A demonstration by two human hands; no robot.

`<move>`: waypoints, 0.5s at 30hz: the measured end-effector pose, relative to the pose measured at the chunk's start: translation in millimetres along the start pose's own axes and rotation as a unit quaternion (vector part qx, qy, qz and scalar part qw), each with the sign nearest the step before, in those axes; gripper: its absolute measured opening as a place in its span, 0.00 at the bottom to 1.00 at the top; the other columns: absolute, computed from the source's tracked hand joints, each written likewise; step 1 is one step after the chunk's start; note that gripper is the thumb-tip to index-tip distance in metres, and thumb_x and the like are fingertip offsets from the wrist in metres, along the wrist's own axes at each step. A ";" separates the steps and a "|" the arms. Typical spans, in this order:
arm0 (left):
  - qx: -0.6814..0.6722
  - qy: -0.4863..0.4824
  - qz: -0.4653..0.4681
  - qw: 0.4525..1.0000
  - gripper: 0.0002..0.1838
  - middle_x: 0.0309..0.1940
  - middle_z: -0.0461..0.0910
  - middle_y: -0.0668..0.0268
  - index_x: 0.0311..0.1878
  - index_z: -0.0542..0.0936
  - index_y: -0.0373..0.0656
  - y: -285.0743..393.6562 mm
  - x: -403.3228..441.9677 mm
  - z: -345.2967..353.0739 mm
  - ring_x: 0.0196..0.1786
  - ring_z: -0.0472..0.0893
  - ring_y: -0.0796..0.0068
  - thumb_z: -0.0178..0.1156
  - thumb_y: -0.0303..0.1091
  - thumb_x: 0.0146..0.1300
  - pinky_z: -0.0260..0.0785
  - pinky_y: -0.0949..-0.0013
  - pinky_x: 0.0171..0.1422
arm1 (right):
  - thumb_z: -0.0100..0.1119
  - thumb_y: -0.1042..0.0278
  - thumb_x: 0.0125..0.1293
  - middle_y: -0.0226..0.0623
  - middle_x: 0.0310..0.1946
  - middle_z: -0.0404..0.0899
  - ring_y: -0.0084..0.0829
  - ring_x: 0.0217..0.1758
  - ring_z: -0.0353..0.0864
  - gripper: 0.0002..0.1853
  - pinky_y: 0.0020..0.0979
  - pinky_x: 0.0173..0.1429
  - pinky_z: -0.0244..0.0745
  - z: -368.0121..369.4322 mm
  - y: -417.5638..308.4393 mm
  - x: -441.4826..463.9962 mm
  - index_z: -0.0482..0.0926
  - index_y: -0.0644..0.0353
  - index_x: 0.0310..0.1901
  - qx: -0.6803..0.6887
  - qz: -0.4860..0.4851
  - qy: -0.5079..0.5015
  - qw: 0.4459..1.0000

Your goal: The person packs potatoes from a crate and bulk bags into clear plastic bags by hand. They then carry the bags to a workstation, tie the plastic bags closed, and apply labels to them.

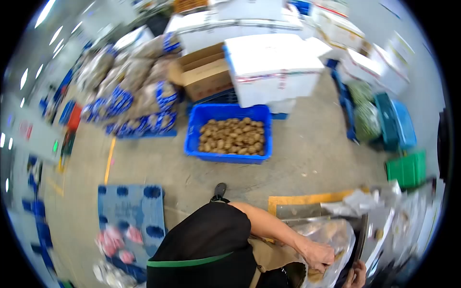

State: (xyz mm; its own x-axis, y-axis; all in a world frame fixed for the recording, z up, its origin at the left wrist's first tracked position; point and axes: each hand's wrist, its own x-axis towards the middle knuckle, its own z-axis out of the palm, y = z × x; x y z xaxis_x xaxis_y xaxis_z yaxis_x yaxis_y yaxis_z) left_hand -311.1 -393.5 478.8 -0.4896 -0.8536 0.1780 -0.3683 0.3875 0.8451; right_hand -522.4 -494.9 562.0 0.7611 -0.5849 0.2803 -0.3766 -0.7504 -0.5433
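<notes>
My left hand [317,255] is closed at a clear plastic bag [338,235], its fingers curled into the film. Yellow-brown pieces show through the bag, but I cannot make out their kind. The bag lies against a dark-sided container with a metal edge [365,233]. Just beyond the bag, at the bottom of the view, my right hand [356,275] is partly visible with bent fingers by the container's dark side. Whatever it grips is hidden.
On the floor ahead stands a blue crate [228,158] of potato-like produce [233,137]. Behind it are a cardboard box [206,77] and white foam boxes [273,62]. Stuffed sacks [144,96] fill the left pallet. A blue pallet [129,206] holds pink bundles [110,240]. Right stands a green crate [407,169].
</notes>
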 end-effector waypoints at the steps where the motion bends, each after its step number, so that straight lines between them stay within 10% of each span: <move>1: -0.035 0.055 0.004 0.998 0.16 0.35 0.79 0.46 0.45 0.79 0.39 -5.5 -21.2 -5.0 0.39 0.79 0.47 0.62 0.31 0.51 0.71 0.54 0.42 | 0.56 0.77 0.65 0.49 0.49 0.81 0.43 0.49 0.81 0.05 0.39 0.53 0.77 4.2 4.0 -0.7 0.80 0.67 0.39 0.018 0.003 0.003 1.000; 3: -0.102 0.165 0.004 0.981 0.20 0.36 0.79 0.45 0.50 0.78 0.41 -29.8 -26.5 -22.2 0.40 0.79 0.47 0.60 0.27 0.50 0.70 0.54 0.43 | 0.56 0.78 0.62 0.54 0.57 0.77 0.46 0.59 0.76 0.18 0.41 0.61 0.71 -4.2 -27.9 76.1 0.78 0.65 0.55 -0.084 -0.129 -0.037 0.987; 5: -0.078 0.165 -0.047 0.982 0.26 0.44 0.78 0.47 0.59 0.73 0.45 -49.3 -77.2 -23.7 0.48 0.78 0.49 0.57 0.25 0.54 0.70 0.51 0.49 | 0.58 0.76 0.62 0.54 0.61 0.73 0.45 0.65 0.72 0.25 0.41 0.66 0.66 22.0 -16.7 76.5 0.73 0.62 0.63 -0.025 0.024 -0.035 0.999; 8: -0.014 0.223 -0.154 0.962 0.26 0.51 0.76 0.49 0.62 0.70 0.46 -55.2 -174.2 -28.1 0.54 0.75 0.49 0.56 0.26 0.57 0.68 0.49 0.54 | 0.61 0.73 0.62 0.51 0.62 0.73 0.42 0.64 0.73 0.30 0.36 0.64 0.68 46.9 -43.5 117.7 0.68 0.61 0.67 -0.163 -0.093 -0.237 0.953; 13: 0.014 0.385 -0.247 0.889 0.24 0.51 0.76 0.48 0.61 0.70 0.39 -66.6 -350.8 4.8 0.55 0.75 0.47 0.56 0.32 0.60 0.68 0.50 0.57 | 0.57 0.64 0.67 0.51 0.49 0.80 0.44 0.48 0.79 0.24 0.39 0.48 0.75 129.9 -158.4 155.3 0.72 0.59 0.64 -0.072 -0.146 -0.403 0.900; 15: -0.041 0.372 -0.354 0.857 0.23 0.49 0.77 0.47 0.60 0.71 0.38 -34.3 -422.5 -2.5 0.54 0.76 0.46 0.55 0.33 0.61 0.68 0.50 0.57 | 0.64 0.77 0.48 0.49 0.51 0.79 0.42 0.48 0.81 0.29 0.38 0.54 0.73 179.2 -193.3 165.1 0.75 0.66 0.57 -0.058 -0.133 -0.391 0.909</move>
State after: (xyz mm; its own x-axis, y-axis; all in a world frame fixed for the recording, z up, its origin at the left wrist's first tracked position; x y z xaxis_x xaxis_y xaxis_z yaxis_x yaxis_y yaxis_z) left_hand -89.6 -47.1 375.9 0.4837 -0.8627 -0.1474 -0.2938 -0.3187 0.9012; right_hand -229.3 -391.3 571.5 0.9589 -0.0142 -0.2833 -0.1428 -0.8871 -0.4389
